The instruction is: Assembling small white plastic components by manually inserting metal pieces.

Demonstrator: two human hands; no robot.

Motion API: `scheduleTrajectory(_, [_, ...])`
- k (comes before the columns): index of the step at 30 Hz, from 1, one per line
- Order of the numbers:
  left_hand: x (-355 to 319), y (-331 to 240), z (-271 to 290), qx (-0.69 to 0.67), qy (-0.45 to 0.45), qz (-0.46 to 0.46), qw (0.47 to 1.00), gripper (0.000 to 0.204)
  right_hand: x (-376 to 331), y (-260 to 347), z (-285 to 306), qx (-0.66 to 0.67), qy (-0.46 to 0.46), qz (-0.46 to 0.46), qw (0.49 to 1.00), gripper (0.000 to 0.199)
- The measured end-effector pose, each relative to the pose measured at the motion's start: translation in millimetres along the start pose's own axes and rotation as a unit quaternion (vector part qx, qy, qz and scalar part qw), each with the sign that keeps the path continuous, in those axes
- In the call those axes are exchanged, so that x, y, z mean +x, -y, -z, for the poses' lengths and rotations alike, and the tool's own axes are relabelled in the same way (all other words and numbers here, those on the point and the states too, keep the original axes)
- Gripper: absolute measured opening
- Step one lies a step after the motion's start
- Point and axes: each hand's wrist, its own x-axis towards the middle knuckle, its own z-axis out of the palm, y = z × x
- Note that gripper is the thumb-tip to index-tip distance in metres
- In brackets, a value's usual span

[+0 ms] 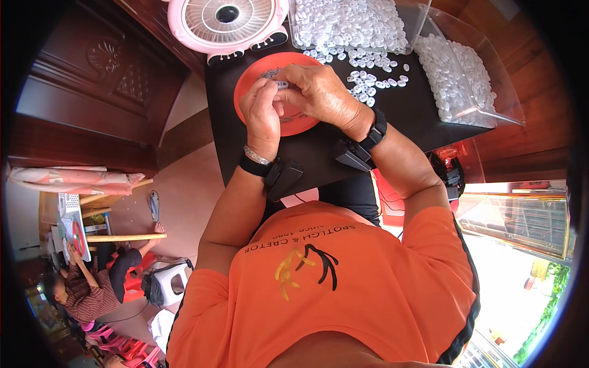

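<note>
Left hand (262, 113) and right hand (316, 92) at frame centre, fingers of both pinched on a small white part (282, 84), over orange plate (279, 92) on black table (319, 153), loose white parts (371, 76) upper right, pink fan (227, 21) top.

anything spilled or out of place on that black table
Yes: small white plastic pieces lie scattered loose on the black table, outside the clear bin, right of the red dish. Both hands, left hand and right hand, work over the dish.
</note>
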Motion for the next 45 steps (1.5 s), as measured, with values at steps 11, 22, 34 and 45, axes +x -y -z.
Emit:
scheduleTrajectory(11, [2.0, 3.2, -0.1, 0.009, 0.000, -0.007, 1.000, 0.019, -0.7, -2.9, -3.9, -0.032, -0.035, 0.038, 0.998, 0.022])
scheduleTrajectory(22, [5.2, -2.2, 3.5, -0.011, -0.006, 0.020, 1.000, 0.022, 19.5, 8.6, 53.7, -0.135, -0.138, 0.002, 0.981, 0.017])
scheduleTrajectory(34, [11.9, -0.4, 5.2, -0.040, 0.000, 0.015, 0.999, 0.020, 9.2, -18.9, 194.5, -0.407, -0.210, -0.160, 0.875, 0.021])
scheduleTrajectory(45, [8.5, 4.3, 15.0, -0.013, -0.027, 0.043, 0.999, 0.021, 9.1, 7.2, 112.2, 0.069, 0.006, -0.173, 0.982, 0.017])
